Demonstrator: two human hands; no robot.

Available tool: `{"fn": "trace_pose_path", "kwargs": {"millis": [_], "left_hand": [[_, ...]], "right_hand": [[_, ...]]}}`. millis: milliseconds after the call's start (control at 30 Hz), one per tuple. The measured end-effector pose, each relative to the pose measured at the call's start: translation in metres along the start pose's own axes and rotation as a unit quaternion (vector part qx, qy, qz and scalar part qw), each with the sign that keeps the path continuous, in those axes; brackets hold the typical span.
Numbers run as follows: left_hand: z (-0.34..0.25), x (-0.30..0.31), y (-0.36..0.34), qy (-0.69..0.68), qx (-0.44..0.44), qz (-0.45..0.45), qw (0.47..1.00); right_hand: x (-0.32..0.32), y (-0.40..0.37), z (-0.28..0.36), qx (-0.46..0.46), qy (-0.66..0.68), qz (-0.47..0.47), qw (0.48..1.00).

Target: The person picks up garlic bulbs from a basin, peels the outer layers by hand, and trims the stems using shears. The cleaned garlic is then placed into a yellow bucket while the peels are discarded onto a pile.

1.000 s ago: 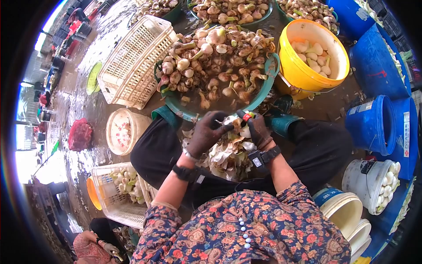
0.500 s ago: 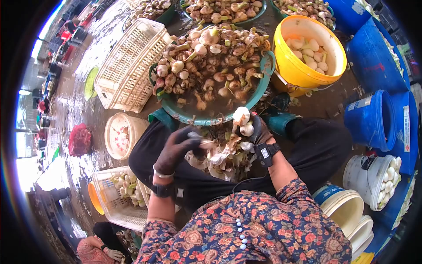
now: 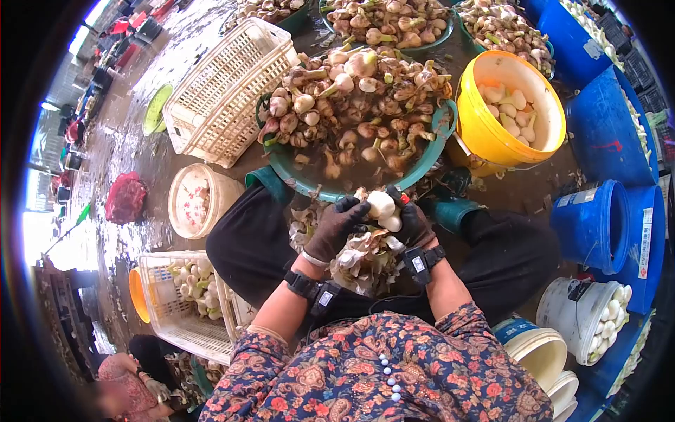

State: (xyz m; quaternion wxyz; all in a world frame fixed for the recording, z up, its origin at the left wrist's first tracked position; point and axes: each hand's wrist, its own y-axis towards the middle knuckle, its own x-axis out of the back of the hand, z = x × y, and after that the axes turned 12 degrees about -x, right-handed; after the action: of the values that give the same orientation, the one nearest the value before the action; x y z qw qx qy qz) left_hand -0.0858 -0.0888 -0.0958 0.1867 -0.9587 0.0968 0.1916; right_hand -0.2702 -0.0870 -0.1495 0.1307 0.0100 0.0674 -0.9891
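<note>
Dark gloves cover both hands, which meet just below the centre, grasping white garlic (image 3: 382,205): smooth, round bulbs. Left hand (image 3: 336,228) pinches the garlic with curled fingers; right hand (image 3: 416,224) is wrapped around its other side, a spot of red by the thumb. At three o'clock, a white label (image 3: 645,243) on a blue bin (image 3: 638,287) reads "PVC", followed by Chinese characters. Beside it, the blue bucket (image 3: 587,228) has a pale label, too small to read. At four o'clock, a cream bucket (image 3: 547,357) carries blurred lettering on dark blue. Papery, crumpled peel (image 3: 362,264) lies at six o'clock, just beneath the hands. At twelve, a round green basin (image 3: 444,139) holds murky water and rough, brown garlic (image 3: 330,105). Glossy yellow bucket (image 3: 492,133), two o'clock; slotted plastic crates (image 3: 221,95), eleven.
</note>
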Motion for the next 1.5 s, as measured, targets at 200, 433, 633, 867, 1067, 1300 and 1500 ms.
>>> {"fn": "trace_pose_path", "kwargs": {"millis": [200,433,633,867,1067,1300,1500], "left_hand": [[0.0,0.004,-0.003,0.067,-0.018,0.049,0.996],[-0.012,-0.01,-0.013,0.063,-0.079,-0.001,0.995],[-0.044,0.013,-0.022,0.288,-0.103,0.056,0.951],[-0.011,-0.007,-0.001,0.369,-0.177,-0.032,0.912],[0.04,-0.008,0.03,0.177,-0.152,-0.043,0.972],[0.049,-0.005,0.036,-0.58,0.005,0.025,0.814],[0.058,0.036,0.063,-0.546,-0.052,-0.007,0.836]], "right_hand": [[0.001,0.006,-0.007,0.03,-0.07,-0.003,0.997],[-0.012,0.007,-0.006,0.016,-0.055,-0.088,0.994],[0.005,-0.001,-0.004,0.01,-0.094,-0.087,0.992],[-0.009,-0.006,0.018,-0.017,-0.085,-0.08,0.993],[-0.019,0.007,0.026,-0.247,0.332,-0.093,0.906],[-0.051,0.016,0.0,-0.009,0.147,-0.146,0.978],[-0.041,0.011,0.016,0.018,0.114,-0.203,0.972]]}}
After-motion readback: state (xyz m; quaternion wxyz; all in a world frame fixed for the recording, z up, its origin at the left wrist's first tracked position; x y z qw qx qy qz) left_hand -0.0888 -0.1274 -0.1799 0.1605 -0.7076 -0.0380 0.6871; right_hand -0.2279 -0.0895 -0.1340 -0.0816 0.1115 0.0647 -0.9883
